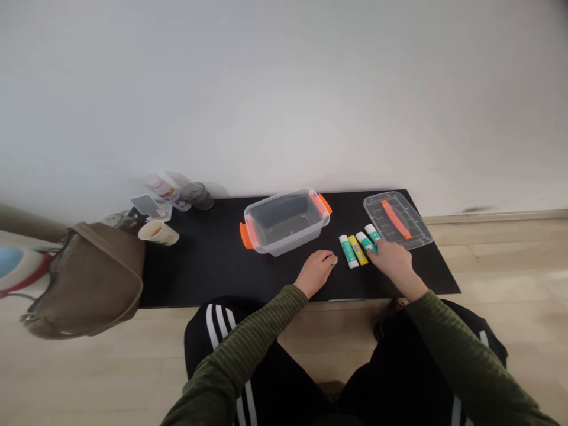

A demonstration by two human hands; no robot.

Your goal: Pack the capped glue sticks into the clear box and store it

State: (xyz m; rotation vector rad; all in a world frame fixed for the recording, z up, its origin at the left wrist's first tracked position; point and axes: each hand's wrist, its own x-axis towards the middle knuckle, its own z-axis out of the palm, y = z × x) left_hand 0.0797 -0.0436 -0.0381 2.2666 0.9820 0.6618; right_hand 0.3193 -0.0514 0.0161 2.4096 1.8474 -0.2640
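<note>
Several glue sticks lie side by side on the black mat (pixel 213 260): a teal one (pixel 348 251), a yellow one (pixel 357 249) and two more teal ones (pixel 365 241) to their right. My right hand (pixel 393 259) rests on the rightmost sticks, fingers curled over them. My left hand (pixel 316 272) lies on the mat just left of the row, fingers curled, with a small pale object at the fingertips that I cannot make out. Beyond my hands stands an empty clear box (pixel 286 220) with orange latches.
The box's clear lid (pixel 397 219) with an orange handle lies at the mat's right far corner. A paper cup (pixel 157 232), a dark glass (pixel 197 195), a phone (pixel 145 205) and small bottles crowd the left far corner. An olive bag (pixel 89 278) hangs off the left edge.
</note>
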